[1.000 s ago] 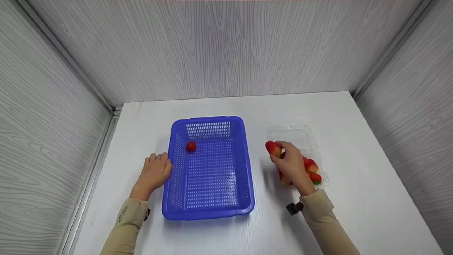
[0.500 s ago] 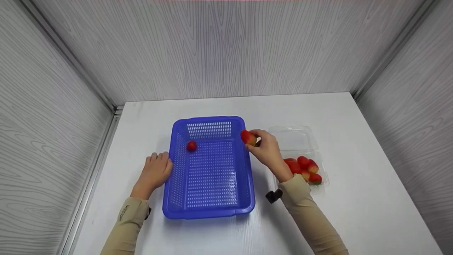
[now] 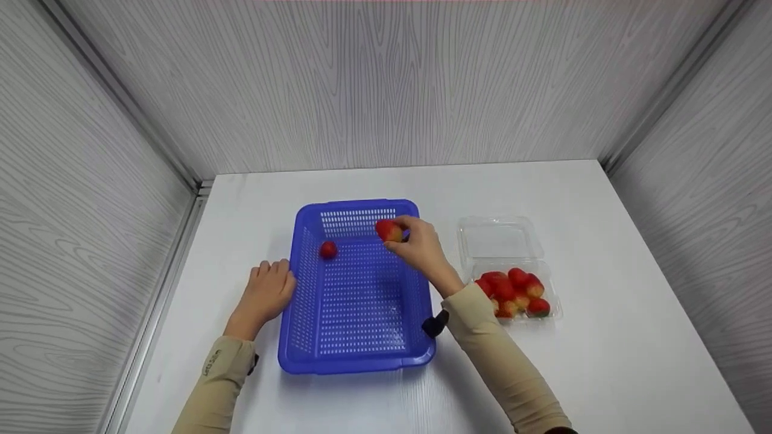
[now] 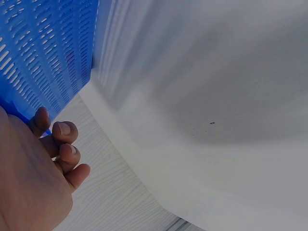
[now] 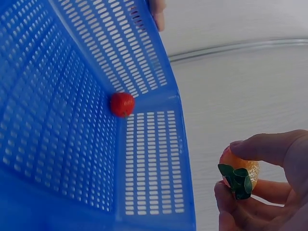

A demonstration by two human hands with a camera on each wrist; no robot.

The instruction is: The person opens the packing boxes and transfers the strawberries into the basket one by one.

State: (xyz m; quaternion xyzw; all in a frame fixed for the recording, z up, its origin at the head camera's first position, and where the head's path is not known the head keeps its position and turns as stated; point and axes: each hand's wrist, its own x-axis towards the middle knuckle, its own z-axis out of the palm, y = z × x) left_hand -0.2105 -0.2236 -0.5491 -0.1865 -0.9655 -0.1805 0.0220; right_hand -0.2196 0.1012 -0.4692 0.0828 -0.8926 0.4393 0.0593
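A blue plastic basket [image 3: 356, 364] with slotted walls sits on the white table, a single red strawberry [image 3: 328, 250] lying in its far left part. My left hand [image 3: 265, 295] grips the basket's left rim, fingers curled at the edge in the left wrist view. Above the far right part of the basket, my right hand [image 3: 419, 247] pinches another strawberry [image 3: 388, 230] between thumb and fingers. In the right wrist view this held strawberry [image 5: 240, 171] shows a yellowish top with green leaves [image 5: 236, 180] toward the camera.
Right of the basket stands an opened clear plastic clamshell box [image 3: 500, 238], its lid folded back. Several red and yellowish strawberries [image 3: 512, 292] fill its near half. Wood-grain panels [image 3: 386, 84] close the table off at the back and both sides.
My right hand has carried the strawberry leftward from the clamshell box, across the basket's right rim, to over the basket. My left hand has stayed at the rim.
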